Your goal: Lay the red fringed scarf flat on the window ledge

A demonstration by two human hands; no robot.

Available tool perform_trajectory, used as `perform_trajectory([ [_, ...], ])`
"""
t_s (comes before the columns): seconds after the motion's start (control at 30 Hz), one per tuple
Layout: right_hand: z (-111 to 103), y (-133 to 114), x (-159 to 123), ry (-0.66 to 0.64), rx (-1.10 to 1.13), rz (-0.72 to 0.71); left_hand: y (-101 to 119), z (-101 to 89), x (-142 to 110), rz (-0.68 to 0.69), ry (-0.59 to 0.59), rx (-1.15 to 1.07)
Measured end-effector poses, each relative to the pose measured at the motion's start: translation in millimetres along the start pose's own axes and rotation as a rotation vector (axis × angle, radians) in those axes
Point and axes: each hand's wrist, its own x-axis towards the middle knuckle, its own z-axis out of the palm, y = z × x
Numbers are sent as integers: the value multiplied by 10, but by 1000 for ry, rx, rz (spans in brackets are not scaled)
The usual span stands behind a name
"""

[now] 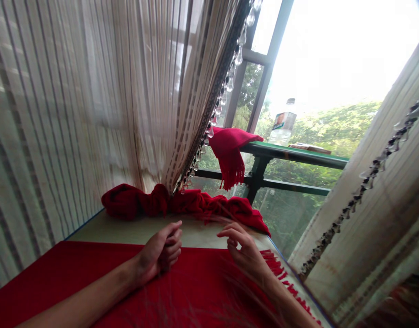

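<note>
A red fringed scarf (103, 269) lies spread flat over the table, with its tassels along the right edge. Above its far edge is my left hand (163, 248), its fingers curled into a fist with the thumb on top; whatever may be inside is hidden. Opposite it, on the right, my right hand (243, 250) has the index finger stretched out to the left and the other fingers bent. I see nothing in its grasp. Beyond both hands, a bunched red cloth (195, 202) runs along the table's far edge.
A pale tabletop (120, 230) shows between the cloths. Beaded curtains (93, 91) hang left and right. On the green railing (298, 155) by the window are another red scarf (230, 146), a plastic bottle (283, 123) and a flat item (310, 148).
</note>
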Motion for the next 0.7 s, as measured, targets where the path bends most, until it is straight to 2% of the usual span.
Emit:
perform_trajectory([
  [0.13,-7,1,2,-12,1,6,14,-66,65,-12,1,-103],
  [0.33,-4,27,-4,-41,-17,19,4,-111,101,-36,84,-211],
  [0.7,-4,38,-7,-56,3,25,-10,-93,88,-73,99,-243],
])
